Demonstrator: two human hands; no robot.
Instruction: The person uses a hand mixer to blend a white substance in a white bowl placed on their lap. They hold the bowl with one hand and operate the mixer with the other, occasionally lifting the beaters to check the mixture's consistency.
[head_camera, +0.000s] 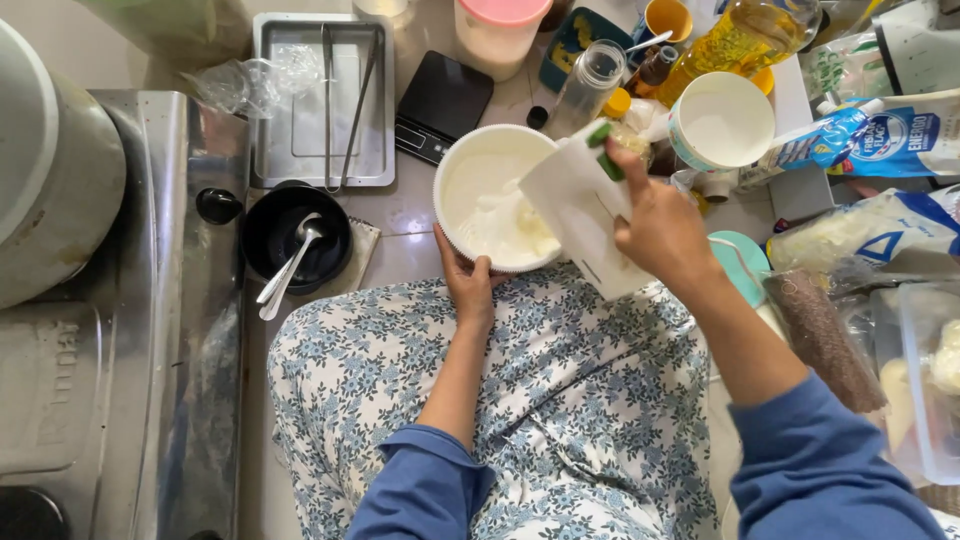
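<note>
White bowl (487, 196) on the floor, just past the knees in the flowered skirt (560, 400), with white cream inside. Left hand (467, 280) clasped on the near rim of the bowl. Right hand (660, 225) gripping a white mixer (580, 205) with a green button, tipped down into the cream. Left of the bowl, a black bowl (290, 235) holding two spoons (290, 265). Beyond that, a metal tray (320, 110) with tongs, and a black scale (440, 105) beside it. At the far left, a steel stove (150, 300). Right of the bowl, a white cup (722, 120) and an oil bottle (735, 40). At the right edge, bags (880, 225) of food, heaped close together.
</note>
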